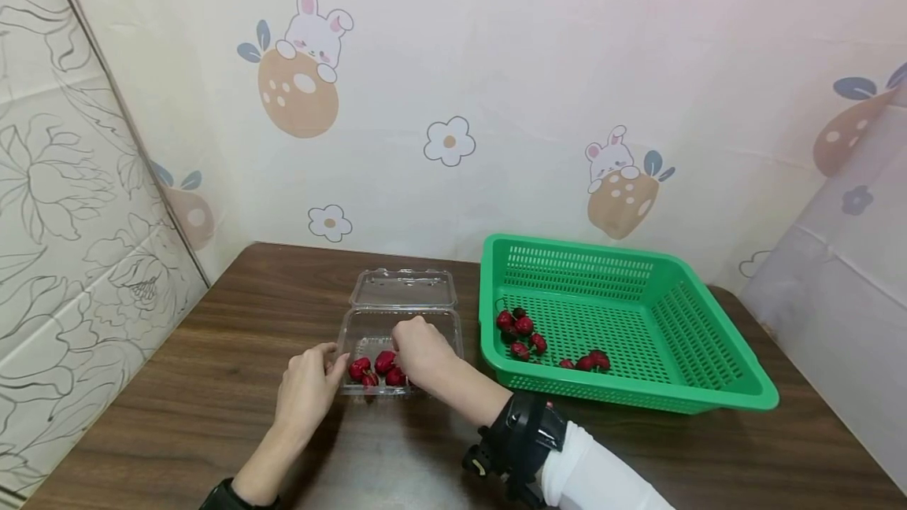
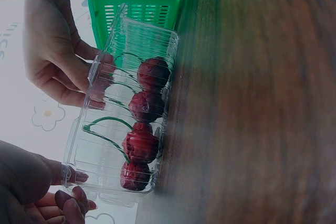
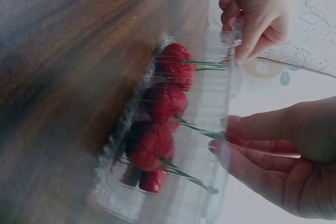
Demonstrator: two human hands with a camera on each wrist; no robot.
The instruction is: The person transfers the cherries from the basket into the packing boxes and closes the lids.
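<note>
A clear plastic clamshell box [image 1: 354,329] stands on the table with its lid [image 1: 404,288] folded back. Inside lie several red cherries [image 1: 386,362] with green stems [image 3: 197,128]. My left hand [image 1: 305,388] pinches the box's left side at the rim, thumb on one face and fingers on the other. Reaching in over the box, my right hand [image 1: 425,352] has thumb and forefinger close around the end of a cherry's green stem, as the right wrist view shows through the clear wall. That cherry [image 3: 168,103] sits low in the box among the others.
Right of the box stands a green perforated basket [image 1: 638,290], with several more cherries [image 1: 520,329] toward its left side and front. The brown wooden table [image 1: 283,297] meets a patterned wall covering [image 1: 397,179] at the back and left.
</note>
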